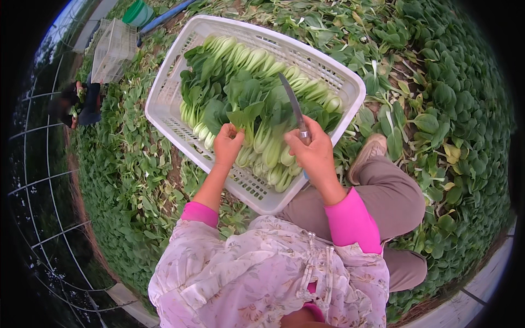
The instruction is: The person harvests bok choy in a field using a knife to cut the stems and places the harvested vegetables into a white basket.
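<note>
A white plastic basket [353, 90] in front of me holds rows of bok choy [240, 90], with dark green leaves and pale stems. Over its near side, my left hand [228, 143] is closed in a pinch at the leaves of one bok choy [247, 121]. My right hand [314, 153] grips a knife [292, 101] by its handle, the long blade pointing up and away over the bundles. The knife's handle is mostly covered by my fingers. Pale stems right between my hands look slightly smeared.
Cut leaves [145, 158] litter the ground around the basket. Dense growing greens [459, 98] stand on the right. At the far left are a stacked white crate [115, 52], a green bucket [138, 13], a blue pipe [164, 17] and another person [87, 104] holding greens.
</note>
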`<action>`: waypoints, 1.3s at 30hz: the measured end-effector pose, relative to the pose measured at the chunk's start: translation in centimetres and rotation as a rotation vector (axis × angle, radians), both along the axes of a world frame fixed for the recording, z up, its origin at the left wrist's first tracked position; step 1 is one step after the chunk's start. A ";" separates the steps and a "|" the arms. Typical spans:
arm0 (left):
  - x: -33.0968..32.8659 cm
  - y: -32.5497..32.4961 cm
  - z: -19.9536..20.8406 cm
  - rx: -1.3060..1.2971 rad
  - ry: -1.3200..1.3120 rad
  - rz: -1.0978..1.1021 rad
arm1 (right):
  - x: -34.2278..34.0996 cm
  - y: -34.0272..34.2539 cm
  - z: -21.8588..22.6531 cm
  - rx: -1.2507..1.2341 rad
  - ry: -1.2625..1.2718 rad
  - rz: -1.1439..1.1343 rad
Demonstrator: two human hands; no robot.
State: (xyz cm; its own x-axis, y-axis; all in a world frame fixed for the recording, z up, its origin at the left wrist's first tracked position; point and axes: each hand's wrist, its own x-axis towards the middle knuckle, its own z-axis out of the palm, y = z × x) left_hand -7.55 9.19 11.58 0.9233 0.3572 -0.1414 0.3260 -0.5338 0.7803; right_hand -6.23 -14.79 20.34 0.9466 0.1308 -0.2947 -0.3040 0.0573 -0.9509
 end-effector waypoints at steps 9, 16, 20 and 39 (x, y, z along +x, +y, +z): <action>-0.7 0.0 -0.6 -0.284 -0.030 0.026 | 2.1 7.1 -2.4 0.334 0.331 0.193; -0.8 -0.5 -2.2 -0.359 0.006 0.208 | 3.2 12.6 -9.8 0.596 0.402 0.035; -2.9 0.5 -2.4 -0.318 -0.026 0.235 | 2.8 12.4 -10.7 0.524 0.399 0.023; -3.5 2.3 6.7 -0.226 -0.073 0.187 | 4.7 5.9 -5.9 0.476 0.284 -0.009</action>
State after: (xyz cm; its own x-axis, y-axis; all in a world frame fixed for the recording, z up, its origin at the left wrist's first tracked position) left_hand -11.04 11.50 18.32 0.8550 0.4892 -0.1725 0.3410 -0.2796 0.8975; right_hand -1.51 -8.91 14.47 0.8404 0.3036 -0.4490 -0.5420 0.4644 -0.7004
